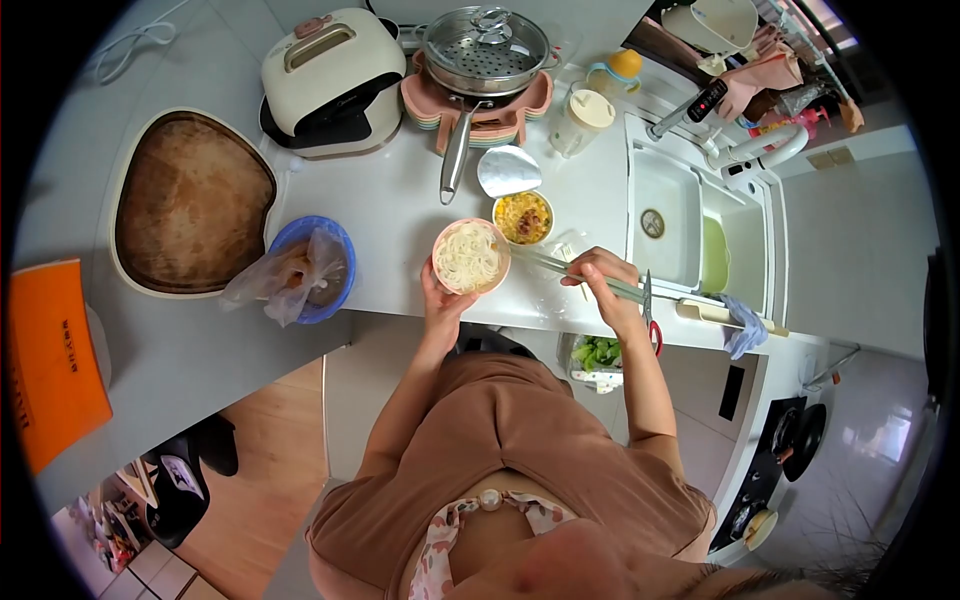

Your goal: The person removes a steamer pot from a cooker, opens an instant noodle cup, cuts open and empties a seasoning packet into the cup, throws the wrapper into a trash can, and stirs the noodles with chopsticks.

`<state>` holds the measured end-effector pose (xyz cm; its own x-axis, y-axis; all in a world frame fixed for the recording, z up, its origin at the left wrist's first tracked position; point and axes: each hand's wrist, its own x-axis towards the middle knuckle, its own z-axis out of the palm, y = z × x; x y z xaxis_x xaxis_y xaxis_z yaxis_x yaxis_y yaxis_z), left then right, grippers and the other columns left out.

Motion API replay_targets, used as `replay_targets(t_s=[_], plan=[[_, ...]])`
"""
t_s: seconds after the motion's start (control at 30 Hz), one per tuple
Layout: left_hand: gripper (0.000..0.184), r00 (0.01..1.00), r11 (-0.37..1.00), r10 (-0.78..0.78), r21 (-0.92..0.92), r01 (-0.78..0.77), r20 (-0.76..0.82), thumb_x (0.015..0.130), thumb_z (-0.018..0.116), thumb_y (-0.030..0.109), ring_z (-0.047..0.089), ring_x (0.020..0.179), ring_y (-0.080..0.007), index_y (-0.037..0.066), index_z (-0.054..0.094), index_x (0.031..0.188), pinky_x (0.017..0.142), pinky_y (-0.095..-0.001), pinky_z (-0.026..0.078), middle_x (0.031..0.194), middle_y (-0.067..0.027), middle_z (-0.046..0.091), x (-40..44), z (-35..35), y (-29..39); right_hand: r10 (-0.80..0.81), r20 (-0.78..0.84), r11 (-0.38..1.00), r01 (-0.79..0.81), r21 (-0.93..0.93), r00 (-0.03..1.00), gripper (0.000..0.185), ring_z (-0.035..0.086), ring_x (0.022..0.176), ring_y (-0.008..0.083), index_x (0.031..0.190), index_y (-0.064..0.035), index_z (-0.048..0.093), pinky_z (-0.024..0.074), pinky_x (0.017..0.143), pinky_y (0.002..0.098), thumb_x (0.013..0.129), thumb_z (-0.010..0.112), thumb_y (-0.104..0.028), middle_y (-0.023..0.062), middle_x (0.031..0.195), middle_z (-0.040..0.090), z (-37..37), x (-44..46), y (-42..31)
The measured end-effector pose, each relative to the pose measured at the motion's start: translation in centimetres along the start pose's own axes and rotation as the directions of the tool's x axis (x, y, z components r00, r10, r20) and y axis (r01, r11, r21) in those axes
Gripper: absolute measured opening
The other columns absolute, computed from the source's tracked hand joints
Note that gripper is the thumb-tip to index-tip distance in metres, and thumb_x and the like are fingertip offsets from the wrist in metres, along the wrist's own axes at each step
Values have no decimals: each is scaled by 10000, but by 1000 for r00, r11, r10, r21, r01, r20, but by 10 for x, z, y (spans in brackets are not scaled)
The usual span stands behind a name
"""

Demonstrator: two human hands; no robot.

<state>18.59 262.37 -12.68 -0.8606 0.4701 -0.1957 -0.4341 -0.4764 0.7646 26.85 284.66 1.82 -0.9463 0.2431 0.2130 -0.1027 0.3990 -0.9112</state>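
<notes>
My left hand (440, 308) grips the near side of a pink bowl (437, 262) over the counter's front part. White noodles (470, 255) fill the bowl. My right hand (607, 282) is closed around pale green chopsticks (548, 262), whose tips reach the bowl's right rim. Just behind the bowl stands a tub of yellow food (522, 217) with brown bits on top. Its silvery foil lid (508, 171) is peeled back and stands up behind it. A crumpled clear wrapper (568, 246) lies between the tub and my right hand.
Scissors (655, 335) with red handles lie at the counter edge on the right, beside the sink (665, 215). A lidded steamer pan (487, 60) rests on pink trays, its handle pointing toward me. A blue bin (345, 262) with a plastic bag and a white cooker (335, 80) stand left.
</notes>
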Motion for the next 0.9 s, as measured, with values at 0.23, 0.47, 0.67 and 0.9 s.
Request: replay_targets(t_s=[0.23, 0.47, 0.67, 0.9], plan=[[879, 1000, 1000, 15, 7, -15, 17, 714, 623, -124, 371, 1259, -225, 167, 143, 1390, 1028, -388, 375, 1377, -90, 316, -1, 1, 2, 30, 14, 1000, -30, 4, 999, 272, 627, 644, 194, 785, 48, 639, 515, 581, 274, 909, 535, -171, 114, 732, 608, 6, 2, 6], [880, 1000, 1000, 1, 19, -2, 15, 719, 625, -113, 363, 1263, -225, 172, 137, 1394, 1023, -385, 375, 1383, -85, 305, -2, 0, -1, -58, 59, 987, 66, -147, 997, 244, 624, 635, 198, 788, 19, 652, 495, 568, 269, 905, 538, -163, 98, 733, 620, 5, 2, 9], [886, 1000, 1000, -4, -4, 4, 11, 723, 630, -107, 364, 1259, -224, 168, 126, 1397, 1011, -375, 384, 1384, -73, 297, -2, -1, -3, 55, 2, 997, -54, -52, 999, 278, 612, 648, 193, 760, 41, 639, 486, 596, 290, 916, 502, -144, 104, 729, 623, 2, -4, -4], [874, 1000, 1000, -4, 15, 5, -27, 729, 624, -117, 378, 1247, -225, 144, 122, 1395, 993, -357, 406, 1367, -85, 323, -4, -2, 0, 71, -153, 992, -85, -88, 986, 359, 649, 660, 189, 748, 49, 619, 489, 619, 272, 940, 472, -216, 109, 724, 614, -27, -11, 4]])
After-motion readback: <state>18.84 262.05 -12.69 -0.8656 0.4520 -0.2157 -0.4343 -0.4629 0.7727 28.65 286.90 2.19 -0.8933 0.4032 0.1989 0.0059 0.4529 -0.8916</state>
